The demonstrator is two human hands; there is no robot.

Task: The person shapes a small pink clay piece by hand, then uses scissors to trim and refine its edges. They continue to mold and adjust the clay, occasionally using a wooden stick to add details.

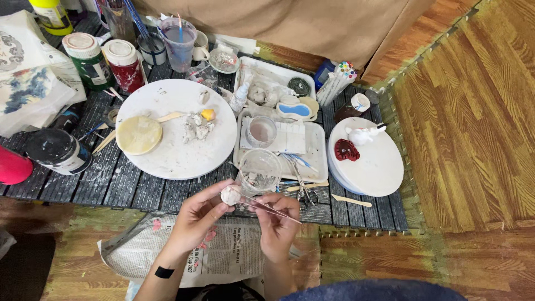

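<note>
Fingers of your left hand (196, 214) pinch a small white clay lump (230, 194). Your right hand (277, 222) grips a thin stick (273, 211) touching it, above the dark slatted table (120, 181).

A low, dark slatted table (128, 184), smeared with white, stands on a wood-grain floor (473, 111). At its middle lies a large white round board (178, 150). Left of the board sit a black jar (57, 150) and a pink thing (12, 166); behind it stand a green jar (86, 60), a red jar (124, 65) and a cup of water (180, 44). Right of the board lie two white trays (312, 159), then a smaller white round board (373, 167) near the table's right end. Scissors (304, 192) and a wooden stick (351, 200) lie at the front edge. Newspaper (223, 256) is spread on the floor in front.
</note>
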